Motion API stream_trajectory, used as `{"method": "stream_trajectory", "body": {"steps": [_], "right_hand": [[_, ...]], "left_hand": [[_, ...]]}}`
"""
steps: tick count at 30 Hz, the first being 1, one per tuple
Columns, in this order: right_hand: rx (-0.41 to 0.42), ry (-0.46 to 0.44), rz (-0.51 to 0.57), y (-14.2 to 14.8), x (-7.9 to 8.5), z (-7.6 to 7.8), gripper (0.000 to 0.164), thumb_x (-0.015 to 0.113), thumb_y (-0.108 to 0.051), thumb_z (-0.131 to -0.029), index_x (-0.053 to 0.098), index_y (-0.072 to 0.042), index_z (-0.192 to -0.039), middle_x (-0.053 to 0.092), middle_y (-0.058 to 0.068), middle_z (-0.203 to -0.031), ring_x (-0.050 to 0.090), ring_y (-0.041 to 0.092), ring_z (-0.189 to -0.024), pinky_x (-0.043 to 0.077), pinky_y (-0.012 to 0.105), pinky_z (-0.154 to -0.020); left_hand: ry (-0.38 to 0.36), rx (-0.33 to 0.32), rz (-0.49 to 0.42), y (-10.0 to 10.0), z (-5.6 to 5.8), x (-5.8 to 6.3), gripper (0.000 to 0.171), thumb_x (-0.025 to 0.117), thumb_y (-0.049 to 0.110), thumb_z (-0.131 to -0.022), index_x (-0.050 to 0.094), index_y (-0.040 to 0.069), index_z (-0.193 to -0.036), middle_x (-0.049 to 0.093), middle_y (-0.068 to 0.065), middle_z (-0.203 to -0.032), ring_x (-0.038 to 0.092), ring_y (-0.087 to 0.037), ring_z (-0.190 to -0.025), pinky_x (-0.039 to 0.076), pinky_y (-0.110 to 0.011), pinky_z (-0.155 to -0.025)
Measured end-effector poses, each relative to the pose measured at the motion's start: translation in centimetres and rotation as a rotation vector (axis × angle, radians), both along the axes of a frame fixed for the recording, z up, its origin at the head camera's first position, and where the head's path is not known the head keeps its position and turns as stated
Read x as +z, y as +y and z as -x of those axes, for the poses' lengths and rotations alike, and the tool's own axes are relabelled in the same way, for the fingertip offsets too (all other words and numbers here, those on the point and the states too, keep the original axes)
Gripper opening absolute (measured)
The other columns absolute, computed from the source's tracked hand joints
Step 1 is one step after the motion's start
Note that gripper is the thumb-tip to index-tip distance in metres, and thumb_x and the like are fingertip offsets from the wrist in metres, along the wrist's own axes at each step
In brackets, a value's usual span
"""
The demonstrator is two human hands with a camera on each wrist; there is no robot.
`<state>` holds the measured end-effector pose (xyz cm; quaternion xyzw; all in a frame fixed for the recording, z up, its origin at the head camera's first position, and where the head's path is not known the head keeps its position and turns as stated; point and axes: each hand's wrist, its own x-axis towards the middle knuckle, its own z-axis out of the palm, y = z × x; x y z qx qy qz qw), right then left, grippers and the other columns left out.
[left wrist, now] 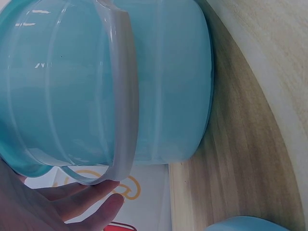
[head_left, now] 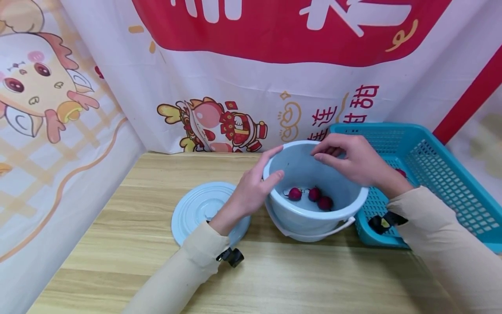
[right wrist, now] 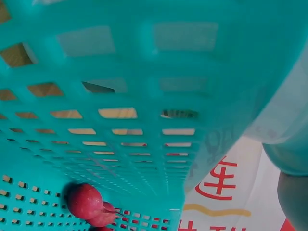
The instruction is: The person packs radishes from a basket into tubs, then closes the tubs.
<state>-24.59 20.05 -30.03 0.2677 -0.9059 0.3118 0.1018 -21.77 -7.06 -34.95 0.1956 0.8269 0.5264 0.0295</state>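
Note:
A light-blue bucket [head_left: 313,222] with a white handle [head_left: 347,225] stands on the table. My left hand [head_left: 252,185] grips its left rim, thumb over the inner side and fingers along the outside. In the left wrist view, the fingers [left wrist: 79,202] lie beside the bucket wall [left wrist: 62,96], near the handle. Three red radishes [head_left: 325,203] lie on the bucket floor. My right hand [head_left: 353,159] hovers over the far right of the bucket opening, fingers loosely bent, with nothing visible between thumb and fingertips.
A teal perforated basket [head_left: 451,174] stands right of the bucket, close beside it. Radishes [right wrist: 85,202] lie in it. A round light-blue lid [head_left: 188,218] lies on the wooden table [head_left: 129,226] left of the bucket. A printed cloth [head_left: 235,74] hangs behind.

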Motion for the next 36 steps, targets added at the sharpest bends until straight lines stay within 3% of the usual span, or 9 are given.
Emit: {"method": "stream_trajectory", "body": {"steps": [7,11,15,24,30,36], "right_hand": [[0.007,-0.083,0.153,1.2,0.1,0.1,0.023,0.079,-0.018,-0.096,0.079,-0.017,-0.119,0.078,0.002,-0.113,0.073,0.01,-0.095,0.06,0.018,-0.08],[0.035,-0.093,0.257,2.7,0.3,-0.1,0.028,0.078,-0.012,-0.096,0.077,-0.011,-0.123,0.078,-0.005,-0.115,0.076,0.007,-0.097,0.062,0.017,-0.082],[0.001,-0.106,0.303,4.7,0.4,-0.1,0.032,0.075,-0.013,-0.098,0.074,-0.01,-0.13,0.077,-0.011,-0.119,0.078,0.012,-0.098,0.064,0.021,-0.081],[-0.209,-0.204,0.201,10.2,-0.6,1.1,0.046,0.075,-0.031,-0.099,0.066,-0.021,-0.143,0.07,-0.017,-0.13,0.071,0.005,-0.107,0.063,0.02,-0.078],[-0.283,-0.252,0.133,13.8,-1.3,1.8,0.053,0.079,-0.034,-0.096,0.064,-0.024,-0.145,0.066,-0.023,-0.128,0.06,0.001,-0.115,0.061,0.018,-0.076],[-0.347,-0.319,0.129,16.0,-2.3,2.2,0.059,0.077,-0.042,-0.095,0.061,-0.024,-0.149,0.065,-0.027,-0.124,0.061,-0.003,-0.11,0.059,0.016,-0.078]], "left_hand": [[-0.005,-0.008,-0.001,0.0,0.0,0.1,0.06,0.051,0.041,-0.106,0.032,0.047,-0.162,0.042,-0.001,-0.168,0.052,-0.03,-0.147,0.053,-0.061,-0.111],[-0.01,-0.012,-0.005,0.1,-0.1,0.2,0.059,0.05,0.039,-0.106,0.032,0.047,-0.162,0.043,-0.001,-0.168,0.052,-0.03,-0.147,0.054,-0.06,-0.11],[-0.012,-0.006,-0.003,0.1,-0.1,0.2,0.06,0.051,0.039,-0.106,0.032,0.048,-0.162,0.044,-0.001,-0.167,0.053,-0.029,-0.146,0.055,-0.06,-0.109],[-0.013,-0.001,-0.002,-0.1,0.0,0.1,0.06,0.051,0.04,-0.106,0.031,0.047,-0.162,0.043,-0.002,-0.168,0.053,-0.029,-0.147,0.054,-0.059,-0.11],[-0.011,-0.002,-0.004,-0.1,0.0,0.1,0.06,0.051,0.038,-0.106,0.031,0.047,-0.162,0.043,-0.002,-0.169,0.053,-0.03,-0.147,0.054,-0.06,-0.11],[-0.009,0.001,0.003,-0.2,0.0,0.1,0.06,0.051,0.038,-0.106,0.031,0.047,-0.163,0.043,-0.003,-0.169,0.053,-0.03,-0.147,0.055,-0.06,-0.109]]}}
